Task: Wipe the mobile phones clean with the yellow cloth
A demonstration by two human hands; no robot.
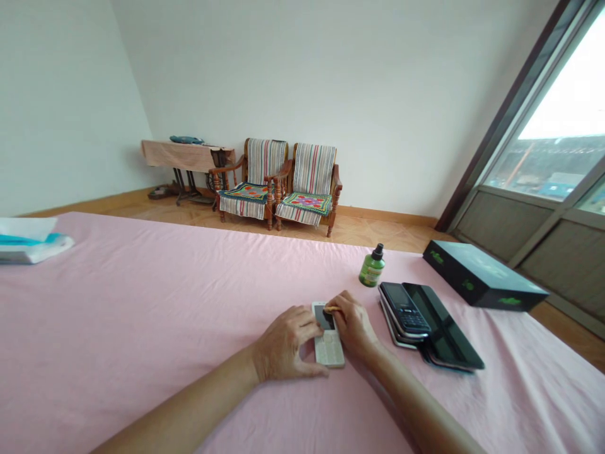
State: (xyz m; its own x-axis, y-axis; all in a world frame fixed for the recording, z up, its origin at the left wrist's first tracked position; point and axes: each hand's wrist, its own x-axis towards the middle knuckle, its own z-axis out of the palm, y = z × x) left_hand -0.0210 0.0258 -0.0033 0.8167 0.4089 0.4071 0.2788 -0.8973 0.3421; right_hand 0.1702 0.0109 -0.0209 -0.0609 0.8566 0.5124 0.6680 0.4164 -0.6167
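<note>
A white keypad phone (329, 350) lies face up on the pink cloth, its dark screen toward the far end. My left hand (287, 343) steadies it from the left, fingertips on its face and edge, thumb stretched along the near end. Over the screen, my right hand (352, 323) is closed in a pinch on a small tan piece (332, 309), mostly covered by the fingers; whether it is cloth or something else I cannot tell. Part of the phone's right side is hidden behind that hand.
Right of the hands, a black keypad phone (406, 309) tops a stack beside a black tablet (447, 325). Beyond stand a green spray bottle (372, 270) and a black box (482, 274). A tissue pack (35, 247) lies far left; two wooden chairs (309, 173) face the table.
</note>
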